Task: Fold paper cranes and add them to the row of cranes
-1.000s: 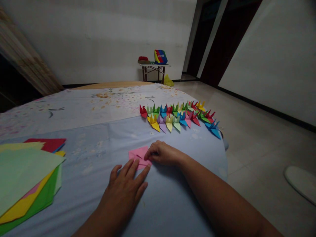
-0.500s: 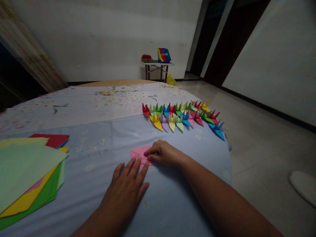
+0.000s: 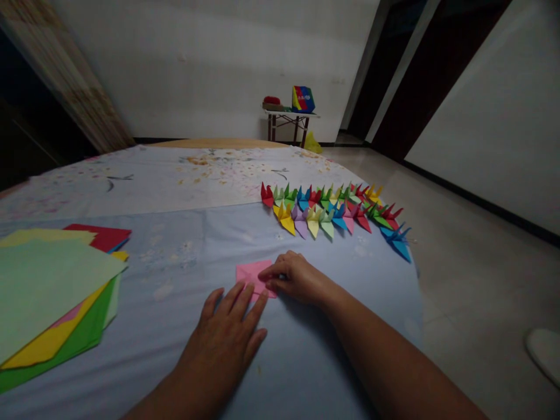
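A small folded square of pink origami paper (image 3: 248, 271) lies on the light blue cloth in front of me. My left hand (image 3: 227, 326) rests flat with its fingers spread, the fingertips on the paper's near edge. From the right, my right hand (image 3: 301, 280) reaches over the paper with thumb and forefinger pinched at its right part. Those fingers hide some of the folds there. Beyond my hands, folded paper cranes (image 3: 312, 221) in many colours stand close together in rows.
Loose coloured paper sheets (image 3: 56, 280) are piled at the left. The blue cloth (image 3: 175, 338) overlaps a flowered white tablecloth (image 3: 161, 181). The table's edge curves away at the right. A small side table (image 3: 286, 114) by the far wall carries a colourful bag (image 3: 303, 99).
The view has turned slightly left, so everything sits a little further right in the picture. Both hands keep nearly the same place on the pink paper.
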